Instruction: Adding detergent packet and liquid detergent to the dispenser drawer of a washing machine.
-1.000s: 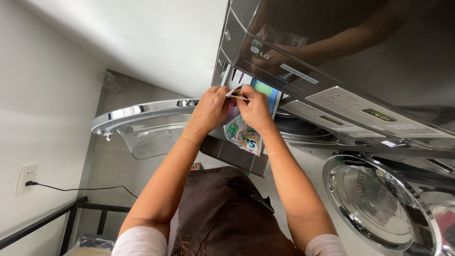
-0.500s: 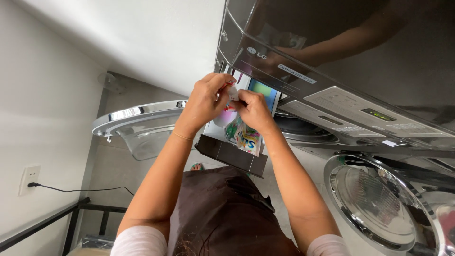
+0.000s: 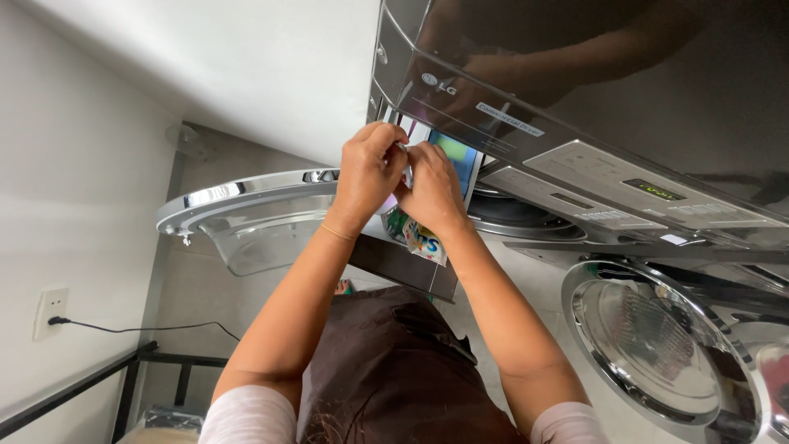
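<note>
My left hand (image 3: 368, 171) and my right hand (image 3: 429, 191) meet over the pulled-out detergent drawer (image 3: 403, 267) of a dark grey washing machine (image 3: 575, 90). Both pinch the top of a small colourful detergent sachet (image 3: 419, 238), which hangs below my right hand above the drawer. The sachet's top is hidden between my fingers. Blue and white drawer compartments (image 3: 457, 158) show just behind my hands.
The machine's round glass door (image 3: 246, 222) stands open to the left of the drawer. A second machine with a round steel-rimmed door (image 3: 657, 345) is at the lower right. A wall socket with a black cable (image 3: 49, 312) and a dark metal rack (image 3: 123, 378) sit at the left.
Both hands have shifted slightly up toward the machine, still pinching the sachet's top. My left hand now closes more tightly against my right hand.
</note>
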